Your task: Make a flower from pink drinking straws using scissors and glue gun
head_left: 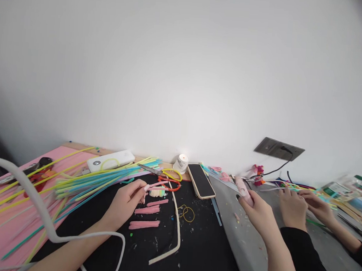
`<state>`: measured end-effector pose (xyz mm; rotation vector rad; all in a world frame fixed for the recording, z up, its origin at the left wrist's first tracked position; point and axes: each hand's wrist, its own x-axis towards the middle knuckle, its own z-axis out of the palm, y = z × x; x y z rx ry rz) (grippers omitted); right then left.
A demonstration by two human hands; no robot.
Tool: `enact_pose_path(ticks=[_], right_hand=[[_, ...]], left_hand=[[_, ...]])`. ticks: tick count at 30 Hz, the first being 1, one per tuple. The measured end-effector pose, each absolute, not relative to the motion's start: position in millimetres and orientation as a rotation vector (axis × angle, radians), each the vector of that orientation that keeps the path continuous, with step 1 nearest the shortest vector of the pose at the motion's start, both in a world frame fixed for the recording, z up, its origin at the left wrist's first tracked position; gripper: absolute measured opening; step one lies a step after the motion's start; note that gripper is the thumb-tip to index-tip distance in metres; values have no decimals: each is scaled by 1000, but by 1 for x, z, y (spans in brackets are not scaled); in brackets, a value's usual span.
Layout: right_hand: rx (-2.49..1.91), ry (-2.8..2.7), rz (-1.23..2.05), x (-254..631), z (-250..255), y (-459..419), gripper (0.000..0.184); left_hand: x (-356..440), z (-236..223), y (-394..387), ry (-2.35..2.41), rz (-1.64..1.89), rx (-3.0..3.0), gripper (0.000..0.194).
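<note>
My left hand [129, 200] pinches thin pink pipe cleaner pieces [157, 185] between thumb and fingertips. Beneath and beside it, short pink pipe cleaner pieces [145, 224] lie in small groups on the black mat, with a pale multicoloured bundle [157, 193] just behind them. My right hand [259, 209] is closed around a pink, rounded, stick-like tool [243, 187] over the grey surface at right; its exact kind does not show. Scissors [166, 173] with yellow and red handles lie behind my left hand. A bent cream pipe cleaner [178, 230] runs down the mat.
A phone [201, 181], a white cup [181, 163] and a white power bank [111, 160] stand near the wall. Long pipe cleaners [103, 183] spread over the pink sheet at left. A white cable [46, 217] crosses the foreground. Another person's hands [296, 207] work at right.
</note>
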<state>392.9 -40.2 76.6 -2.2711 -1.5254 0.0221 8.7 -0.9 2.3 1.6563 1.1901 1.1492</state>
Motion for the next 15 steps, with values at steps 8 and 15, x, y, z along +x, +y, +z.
enact_pose_path(ticks=[8, 15], right_hand=[[-2170, -1222, -146, 325, 85, -37, 32], [-2459, -1152, -322, 336, 65, -47, 37]], left_hand=[[9, -2, 2, 1232, 1097, 1784, 26], [7, -5, 3, 1276, 1044, 1832, 26]])
